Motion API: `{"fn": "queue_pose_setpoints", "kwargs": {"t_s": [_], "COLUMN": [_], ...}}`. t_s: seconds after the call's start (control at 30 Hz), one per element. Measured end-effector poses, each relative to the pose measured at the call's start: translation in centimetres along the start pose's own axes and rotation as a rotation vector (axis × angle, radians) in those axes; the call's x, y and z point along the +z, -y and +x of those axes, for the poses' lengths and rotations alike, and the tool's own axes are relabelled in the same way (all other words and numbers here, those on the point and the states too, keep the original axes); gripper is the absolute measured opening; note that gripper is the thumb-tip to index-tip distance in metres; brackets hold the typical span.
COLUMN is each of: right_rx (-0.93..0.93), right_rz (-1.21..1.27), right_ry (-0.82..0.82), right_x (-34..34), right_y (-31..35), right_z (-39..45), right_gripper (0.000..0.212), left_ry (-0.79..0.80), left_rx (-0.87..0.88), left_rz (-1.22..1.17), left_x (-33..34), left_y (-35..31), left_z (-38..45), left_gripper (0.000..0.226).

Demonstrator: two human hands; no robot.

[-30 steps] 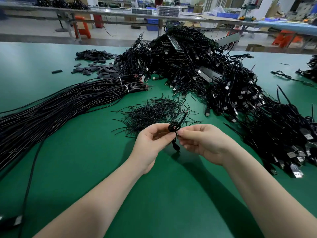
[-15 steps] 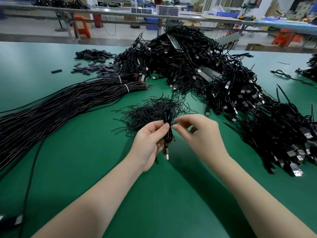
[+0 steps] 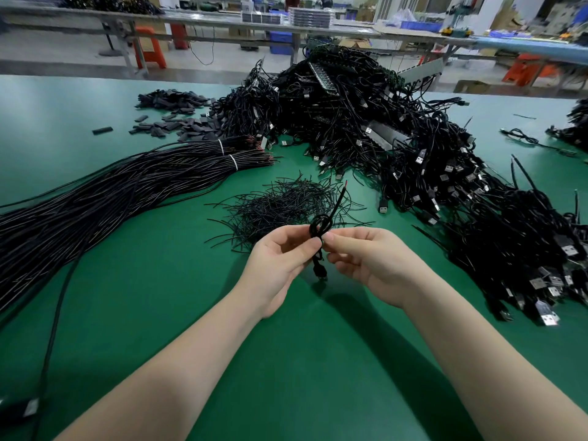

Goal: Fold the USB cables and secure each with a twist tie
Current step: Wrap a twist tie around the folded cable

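A folded black USB cable stands upright between my two hands above the green table. My left hand grips the bundle at its middle. My right hand pinches it from the right, where the twist tie would be; the tie itself is too small to make out. A loop shows above my fingers, one bare wire end sticks up to the right, and the plug end hangs below. Just behind my hands lies a heap of black twist ties.
Long unfolded black cables in tied bundles stretch across the left of the table. A big pile of tied USB cables fills the middle back and right. Small black sleeves lie at the back left. Benches and orange stools stand behind.
The folded cable has turned in my hands: its loop and a wire end now stick up above my fingers. My right hand has come back from the tie heap and pinches the bundle's middle.
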State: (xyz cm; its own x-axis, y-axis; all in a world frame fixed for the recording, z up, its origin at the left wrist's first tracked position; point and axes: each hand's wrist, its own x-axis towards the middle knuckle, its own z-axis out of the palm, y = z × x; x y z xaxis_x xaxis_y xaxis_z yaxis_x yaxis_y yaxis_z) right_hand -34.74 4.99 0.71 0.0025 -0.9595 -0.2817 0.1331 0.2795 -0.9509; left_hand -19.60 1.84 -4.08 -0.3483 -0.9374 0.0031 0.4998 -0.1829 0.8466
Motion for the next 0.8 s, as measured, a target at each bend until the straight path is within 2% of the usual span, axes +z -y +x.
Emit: {"fn": "queue_pose_setpoints", "kwargs": {"t_s": [0.07,0.13,0.2,0.27,0.3,0.37,0.47,0.6,0.73,0.8], "right_rx": [-0.041,-0.178,-0.479,-0.889,-1.05,-1.196,-1.207,-1.213,-1.098,-0.989], "right_rz": [0.027,-0.06,-0.435,-0.905,-1.09,-1.322,-1.439,-1.441,-1.169,-0.945], "right_ry": [-0.022,-0.111,-0.292,-0.42,-0.436,-0.406,-0.403,-0.352,-0.252,-0.201], "right_x": [0.2,0.7,0.9,1.0,1.0,0.5,-0.1,-0.1,0.0,-0.1], "right_y": [-0.2,-0.5,-1.2,-1.7,-1.9,-2.0,-1.8,-1.9,-1.7,-1.7], "right_z": [0.0,0.0,0.2,0.4,0.5,0.6,0.6,0.6,0.7,0.8], "right_gripper": [0.004,0.005,0.008,0.008,0.012,0.018,0.017,0.014,0.01,0.014], "left_ry": [-0.001,-0.022,-0.076,-0.121,-0.132,-0.156,-0.129,-0.066,-0.039,-0.023], "left_rx": [-0.008,-0.018,-0.04,-0.063,-0.067,-0.052,-0.015,0.025,-0.007,-0.015], "left_rz": [-0.01,-0.003,0.041,0.083,0.076,0.06,0.111,0.214,0.177,0.186], "left_x": [0.1,0.3,0.5,0.6,0.6,0.7,0.7,0.9,0.6,0.5], "left_y": [-0.1,-0.3,-0.4,-0.4,-0.4,-0.3,-0.3,-0.1,-0.2,-0.3], "left_z": [0.0,0.0,-0.1,-0.1,-0.1,-0.1,-0.2,-0.4,-0.3,-0.2], "left_gripper": [0.022,0.024,0.021,0.016,0.015,0.01,0.01,0.034,0.025,0.028]}}
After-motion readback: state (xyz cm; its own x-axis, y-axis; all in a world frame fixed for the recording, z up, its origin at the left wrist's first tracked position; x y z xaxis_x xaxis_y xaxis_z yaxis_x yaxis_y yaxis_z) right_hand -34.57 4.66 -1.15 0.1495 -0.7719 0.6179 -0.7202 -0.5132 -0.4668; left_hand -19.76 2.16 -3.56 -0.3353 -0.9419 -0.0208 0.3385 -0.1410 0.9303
